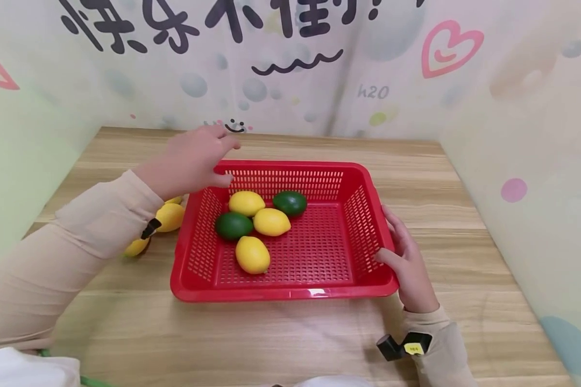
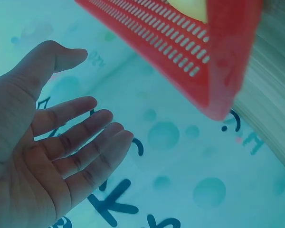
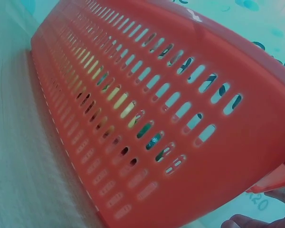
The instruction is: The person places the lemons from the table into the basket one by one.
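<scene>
Yellow lemons point(image 1: 171, 216) sit on the counter point(image 1: 271, 336) below the left wrist. Left hand point(image 1: 189, 160)'s empty, fingers loosely spread, at the red basket point(image 1: 271, 294) corner — mid-filling, I'd guess, so next it'd need to reach down and curl round a lemon. Right of it, three lemons point(image 1: 271, 222) and two green fruits point(image 1: 290, 203) lie inside — right hand point(image 1: 411, 269) grips the right rim.

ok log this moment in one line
left hand: empty, near red basket; right hand: holds basket's right end; inside: three lemons, two green fruits; left of it: more lemons
</scene>
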Available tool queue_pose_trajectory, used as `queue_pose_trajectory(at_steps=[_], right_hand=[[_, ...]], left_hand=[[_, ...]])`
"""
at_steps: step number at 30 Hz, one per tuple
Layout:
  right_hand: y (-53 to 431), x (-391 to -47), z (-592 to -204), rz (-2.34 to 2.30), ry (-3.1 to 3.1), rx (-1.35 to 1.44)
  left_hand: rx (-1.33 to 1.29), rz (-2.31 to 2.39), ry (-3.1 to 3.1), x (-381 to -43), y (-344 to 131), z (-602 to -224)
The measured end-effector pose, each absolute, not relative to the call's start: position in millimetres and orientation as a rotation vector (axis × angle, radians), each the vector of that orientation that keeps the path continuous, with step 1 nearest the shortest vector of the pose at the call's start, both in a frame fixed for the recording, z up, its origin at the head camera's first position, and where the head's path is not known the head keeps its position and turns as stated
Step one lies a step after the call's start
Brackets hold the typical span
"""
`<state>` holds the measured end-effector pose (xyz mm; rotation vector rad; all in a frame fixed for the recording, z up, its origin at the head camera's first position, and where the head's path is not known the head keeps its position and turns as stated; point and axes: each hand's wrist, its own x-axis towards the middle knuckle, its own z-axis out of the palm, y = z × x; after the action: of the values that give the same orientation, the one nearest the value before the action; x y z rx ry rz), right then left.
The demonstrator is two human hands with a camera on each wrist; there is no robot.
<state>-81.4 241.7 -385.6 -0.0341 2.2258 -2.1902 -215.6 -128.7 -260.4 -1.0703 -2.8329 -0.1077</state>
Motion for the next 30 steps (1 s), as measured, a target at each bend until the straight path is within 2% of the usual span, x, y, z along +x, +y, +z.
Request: queue_pose_trajectory(at_steps=[12,30], right_hand=[[242.1,-81.0,-386.1,-2.182,2.232,-0.036],[242.0,-81.5,-386.2,-2.194,2.208,-0.041]], left_hand=[[-0.99,-0.085,-2.823,-210.8,-153.2,-260.2],[-0.702,-0.2,-2.977,-203.2,-201.1,-273.4]])
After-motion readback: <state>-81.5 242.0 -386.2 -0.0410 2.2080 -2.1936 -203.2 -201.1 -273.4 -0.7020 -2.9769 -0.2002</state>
